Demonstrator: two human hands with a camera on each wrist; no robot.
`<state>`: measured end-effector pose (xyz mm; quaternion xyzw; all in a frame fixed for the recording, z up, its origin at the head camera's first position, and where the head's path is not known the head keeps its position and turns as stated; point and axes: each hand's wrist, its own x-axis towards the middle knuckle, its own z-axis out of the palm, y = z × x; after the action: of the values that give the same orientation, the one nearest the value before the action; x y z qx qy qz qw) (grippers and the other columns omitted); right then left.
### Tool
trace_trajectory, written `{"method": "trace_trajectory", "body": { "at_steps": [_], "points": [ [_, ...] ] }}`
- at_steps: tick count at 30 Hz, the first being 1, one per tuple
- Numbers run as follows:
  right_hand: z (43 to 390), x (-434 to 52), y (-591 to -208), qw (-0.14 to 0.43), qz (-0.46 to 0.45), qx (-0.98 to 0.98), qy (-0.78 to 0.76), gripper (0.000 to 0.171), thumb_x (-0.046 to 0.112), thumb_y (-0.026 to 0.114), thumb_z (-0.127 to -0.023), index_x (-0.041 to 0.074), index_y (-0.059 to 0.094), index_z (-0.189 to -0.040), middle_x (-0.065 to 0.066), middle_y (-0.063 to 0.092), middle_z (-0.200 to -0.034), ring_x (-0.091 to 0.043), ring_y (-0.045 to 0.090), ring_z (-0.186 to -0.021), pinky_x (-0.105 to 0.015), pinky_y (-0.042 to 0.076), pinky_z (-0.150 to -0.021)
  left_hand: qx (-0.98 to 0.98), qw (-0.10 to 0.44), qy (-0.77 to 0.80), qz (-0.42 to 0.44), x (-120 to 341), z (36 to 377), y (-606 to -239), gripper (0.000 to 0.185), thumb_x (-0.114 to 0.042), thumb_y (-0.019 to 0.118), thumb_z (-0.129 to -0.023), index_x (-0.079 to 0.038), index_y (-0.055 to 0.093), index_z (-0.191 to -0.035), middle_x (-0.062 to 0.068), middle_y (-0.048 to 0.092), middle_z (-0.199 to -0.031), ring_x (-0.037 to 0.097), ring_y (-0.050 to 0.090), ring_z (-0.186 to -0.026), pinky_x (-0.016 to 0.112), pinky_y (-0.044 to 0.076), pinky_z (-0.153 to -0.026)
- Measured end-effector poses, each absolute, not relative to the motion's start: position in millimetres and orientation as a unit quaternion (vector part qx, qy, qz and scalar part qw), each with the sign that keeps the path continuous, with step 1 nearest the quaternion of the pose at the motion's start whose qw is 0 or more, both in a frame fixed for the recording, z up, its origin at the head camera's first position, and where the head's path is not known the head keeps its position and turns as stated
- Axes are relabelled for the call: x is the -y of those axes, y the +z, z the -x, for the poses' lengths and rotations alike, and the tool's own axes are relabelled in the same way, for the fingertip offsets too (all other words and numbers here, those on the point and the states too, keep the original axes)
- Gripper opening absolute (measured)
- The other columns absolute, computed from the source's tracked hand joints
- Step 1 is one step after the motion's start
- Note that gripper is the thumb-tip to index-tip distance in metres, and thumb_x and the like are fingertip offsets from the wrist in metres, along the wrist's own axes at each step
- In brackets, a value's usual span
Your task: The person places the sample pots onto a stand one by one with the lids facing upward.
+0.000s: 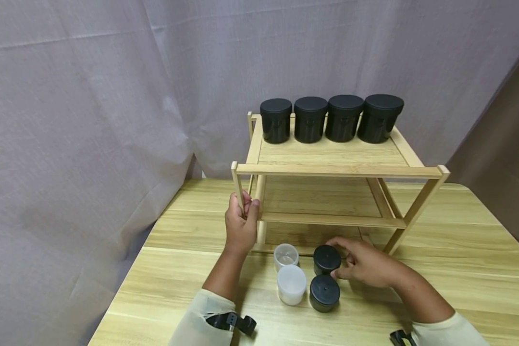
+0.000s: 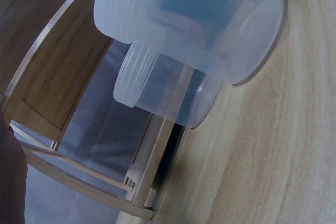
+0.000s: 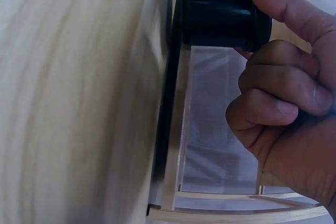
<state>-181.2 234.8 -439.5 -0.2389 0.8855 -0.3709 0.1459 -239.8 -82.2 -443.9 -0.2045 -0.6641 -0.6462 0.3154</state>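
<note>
My left hand (image 1: 240, 228) grips the left front post of a three-level wooden shelf rack (image 1: 341, 170). With thumb and forefinger, my right hand (image 1: 367, 263) pinches a small black lidded jar (image 1: 327, 257) just in front of the rack's bottom level. Seen from the right wrist, that black jar (image 3: 220, 11) is between the fingertips while the other fingers curl into the palm. Directly nearer stands a second black jar (image 1: 325, 290). To the left are two translucent plastic jars, the nearer one (image 1: 291, 283) and the farther one (image 1: 286, 257), both upright.
Several larger black lidded jars (image 1: 310, 120) stand in a row on the rack's top level. The rack stands on a wood-grain table (image 1: 173, 269). Behind it hangs a grey curtain (image 1: 112, 96), and a brown surface (image 1: 501, 139) rises at the right.
</note>
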Motion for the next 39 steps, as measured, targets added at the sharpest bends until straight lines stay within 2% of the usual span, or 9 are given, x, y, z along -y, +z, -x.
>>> {"method": "trace_trajectory", "body": {
  "at_steps": [6, 11, 21, 30, 39],
  "points": [
    [177, -235, -434, 0.122, 0.243, -0.894, -0.356, 0.070, 0.029, 0.090, -0.091, 0.001, 0.057, -0.147, 0.007, 0.061, -0.073, -0.002, 0.050, -0.060, -0.024, 0.042, -0.052, 0.667, 0.311, -0.646, 0.200, 82, 240, -444, 0.014, -0.001, 0.062, -0.107, 0.008, 0.051, -0.107, -0.010, 0.036, -0.068, 0.001, 0.036, -0.060, 0.018, 0.030, -0.054],
    [173, -235, -426, 0.112, 0.233, -0.903, -0.343, 0.071, 0.028, 0.089, -0.091, 0.001, 0.056, -0.148, 0.007, 0.063, -0.074, -0.002, 0.052, -0.060, -0.024, 0.042, -0.052, 0.666, 0.307, -0.650, 0.202, 82, 239, -444, 0.014, -0.002, 0.061, -0.107, 0.007, 0.051, -0.107, -0.009, 0.036, -0.068, 0.001, 0.036, -0.060, 0.018, 0.030, -0.054],
    [167, -234, -413, 0.095, 0.233, -0.911, -0.328, 0.067, 0.027, 0.090, -0.092, 0.005, 0.057, -0.146, 0.007, 0.068, -0.090, -0.003, 0.054, -0.064, -0.025, 0.046, -0.055, 0.664, 0.309, -0.649, 0.204, 82, 239, -444, 0.014, 0.000, 0.061, -0.107, 0.009, 0.050, -0.108, -0.010, 0.037, -0.069, 0.001, 0.036, -0.060, 0.019, 0.030, -0.053],
    [160, -233, -403, 0.092, 0.238, -0.914, -0.316, 0.068, 0.029, 0.090, -0.091, 0.008, 0.057, -0.146, 0.010, 0.058, -0.070, -0.001, 0.050, -0.057, -0.025, 0.044, -0.051, 0.667, 0.305, -0.649, 0.200, 82, 238, -444, 0.015, 0.000, 0.061, -0.108, 0.009, 0.049, -0.108, -0.009, 0.037, -0.070, 0.000, 0.036, -0.060, 0.017, 0.030, -0.053],
    [154, -230, -397, 0.074, 0.244, -0.920, -0.299, 0.064, 0.032, 0.091, -0.090, 0.013, 0.059, -0.143, 0.013, 0.053, -0.065, 0.000, 0.047, -0.054, -0.024, 0.041, -0.049, 0.664, 0.305, -0.651, 0.208, 82, 238, -443, 0.014, 0.000, 0.060, -0.108, 0.008, 0.049, -0.108, -0.009, 0.036, -0.069, 0.001, 0.035, -0.060, 0.018, 0.029, -0.053]
  ]
}}
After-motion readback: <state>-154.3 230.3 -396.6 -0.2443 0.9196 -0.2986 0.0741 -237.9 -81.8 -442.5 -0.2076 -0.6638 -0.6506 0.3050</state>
